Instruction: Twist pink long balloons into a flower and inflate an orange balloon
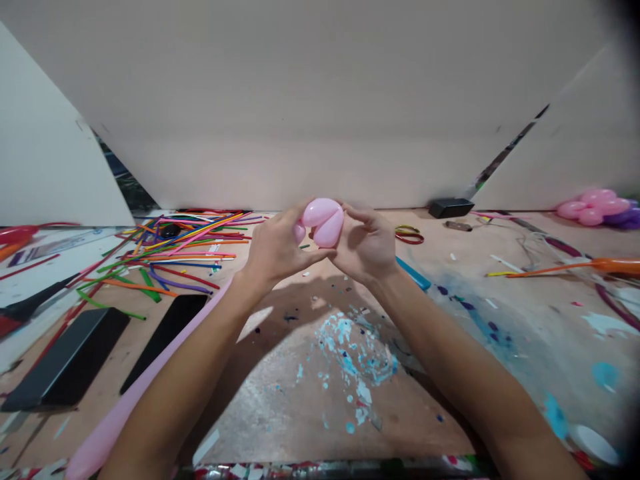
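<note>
Above the paint-spattered table [450, 373], left hand [274, 250] and right hand [367, 245] both closed around pink balloon [323, 220], fingertips hidden.

Loose uninflated balloon sticks [185, 247] heaped far left of my bench; two black slabs [65, 363] nearer; finished pink balloon cluster [595, 205] far right; paint-spattered tabletop [350, 360].

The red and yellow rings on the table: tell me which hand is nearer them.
Right. The right hand is just left of the rings; the left hand lies farther left, beyond the pink balloon.
</note>
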